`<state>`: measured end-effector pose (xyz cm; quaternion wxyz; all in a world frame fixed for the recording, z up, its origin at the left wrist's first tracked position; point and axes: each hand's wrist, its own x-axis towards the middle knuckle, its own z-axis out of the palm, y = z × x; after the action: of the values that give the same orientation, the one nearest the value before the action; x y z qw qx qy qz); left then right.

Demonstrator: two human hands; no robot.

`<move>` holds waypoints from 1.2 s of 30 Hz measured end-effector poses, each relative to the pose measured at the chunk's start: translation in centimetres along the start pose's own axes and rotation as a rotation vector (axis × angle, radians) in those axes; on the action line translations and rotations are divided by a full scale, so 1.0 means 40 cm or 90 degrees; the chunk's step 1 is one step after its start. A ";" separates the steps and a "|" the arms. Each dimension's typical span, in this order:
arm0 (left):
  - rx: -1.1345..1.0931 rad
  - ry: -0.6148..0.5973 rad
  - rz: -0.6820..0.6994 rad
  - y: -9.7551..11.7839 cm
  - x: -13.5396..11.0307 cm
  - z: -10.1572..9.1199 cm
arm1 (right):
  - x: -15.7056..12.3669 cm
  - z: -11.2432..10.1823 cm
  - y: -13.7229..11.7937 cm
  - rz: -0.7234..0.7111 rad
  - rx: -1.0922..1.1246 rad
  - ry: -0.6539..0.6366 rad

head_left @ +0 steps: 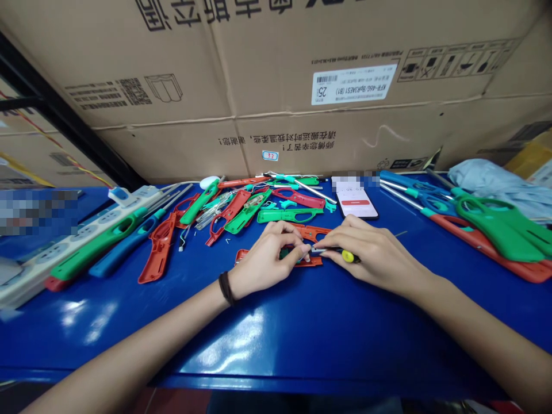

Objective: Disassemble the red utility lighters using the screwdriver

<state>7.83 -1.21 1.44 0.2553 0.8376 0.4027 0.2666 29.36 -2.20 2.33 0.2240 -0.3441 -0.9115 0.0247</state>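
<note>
Orange plastic shell, L hand; tool, R hand.

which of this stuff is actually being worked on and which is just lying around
In hand: left hand, right hand, red shell half, yellow-handled screwdriver.
Lying about: phone, power strip, loose red and green shells, long lighters, cardboard boxes.
</note>
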 end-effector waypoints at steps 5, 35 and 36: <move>-0.031 -0.009 -0.009 -0.010 0.001 -0.002 | -0.002 0.001 -0.002 -0.001 -0.005 0.009; -0.012 -0.013 0.048 -0.012 -0.004 -0.016 | -0.014 0.001 -0.003 0.034 0.033 0.020; 0.002 -0.024 0.064 -0.010 -0.004 -0.026 | -0.015 0.001 -0.002 0.035 0.032 0.016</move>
<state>6.85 -0.92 1.89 0.2480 0.8619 0.3558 0.2627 29.68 -2.63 2.08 0.2430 -0.3633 -0.8981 0.0493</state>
